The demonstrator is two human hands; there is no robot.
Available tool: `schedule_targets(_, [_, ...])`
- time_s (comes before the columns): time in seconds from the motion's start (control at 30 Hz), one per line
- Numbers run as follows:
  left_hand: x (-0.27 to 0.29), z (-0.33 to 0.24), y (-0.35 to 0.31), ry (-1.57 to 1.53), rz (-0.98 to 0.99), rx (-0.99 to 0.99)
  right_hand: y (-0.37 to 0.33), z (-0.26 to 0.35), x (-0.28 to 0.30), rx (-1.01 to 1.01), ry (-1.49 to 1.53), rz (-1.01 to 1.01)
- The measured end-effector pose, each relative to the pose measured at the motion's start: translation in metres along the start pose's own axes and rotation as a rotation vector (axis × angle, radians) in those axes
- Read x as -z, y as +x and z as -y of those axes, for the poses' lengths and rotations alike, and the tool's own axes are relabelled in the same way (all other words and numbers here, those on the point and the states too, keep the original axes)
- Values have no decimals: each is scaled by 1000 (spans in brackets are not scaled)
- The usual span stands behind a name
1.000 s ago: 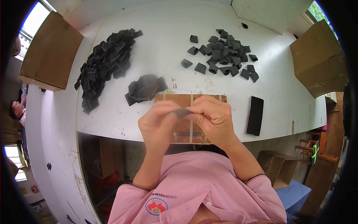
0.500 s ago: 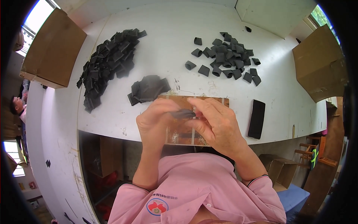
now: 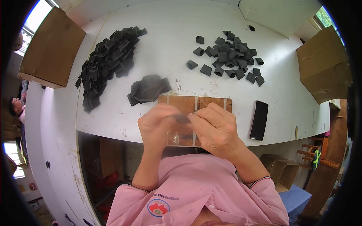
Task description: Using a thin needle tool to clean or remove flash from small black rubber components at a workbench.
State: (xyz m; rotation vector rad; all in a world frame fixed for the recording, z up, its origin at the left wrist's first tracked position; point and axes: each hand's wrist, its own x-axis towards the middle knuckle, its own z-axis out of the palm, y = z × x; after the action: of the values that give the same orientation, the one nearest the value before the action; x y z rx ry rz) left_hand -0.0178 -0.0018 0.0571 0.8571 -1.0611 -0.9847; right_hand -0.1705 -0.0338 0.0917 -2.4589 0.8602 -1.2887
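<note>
A small black piece of soft-looking material [image 3: 181, 118], mostly hidden by fingers, is between my two hands above a brown board with pale strips [image 3: 181, 101]. My left hand [image 3: 154, 125] is closed on its left end, the fingers a little blurred. At its right end my right hand [image 3: 217, 130] pinches with thumb and fingertips. Beyond my left hand lies a low stack of flat black pieces [image 3: 149, 89]. A larger heap of flat black pieces [image 3: 109, 60] is farther left. Short black sleeves [image 3: 230, 56], several with open mouths, lie scattered at the far right.
A dark phone [image 3: 259, 120] lies right of the board on the white table [image 3: 169, 41]. Cardboard boxes stand at the left [image 3: 52, 47] and right [image 3: 324, 64] edges. Another person [image 3: 17, 107] is at the far left. An open carton [image 3: 281, 169] sits below the table at right.
My right fingers have closed in from a wider grip and shifted slightly left and down. Less of the black piece shows between my hands. The heaps look the same.
</note>
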Motion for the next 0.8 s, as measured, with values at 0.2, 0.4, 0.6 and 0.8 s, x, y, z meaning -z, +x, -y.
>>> schedule_targets(0.2, [-19, -6, -1, 17, -61, 36, -9, -7, -6, -7, -8, -89])
schedule_targets(0.4, [-9, -10, 9, 130, 140, -44, -5, 1, 1, -51, -33, -62])
schedule_targets(0.6, [-9, -5, 11, -339, 109, 130, 0, 2, 2, -55, -23, -13])
schedule_targets(0.8, [-8, -7, 15, 103, 159, -87, -10, -3, -5, -3, -42, -64])
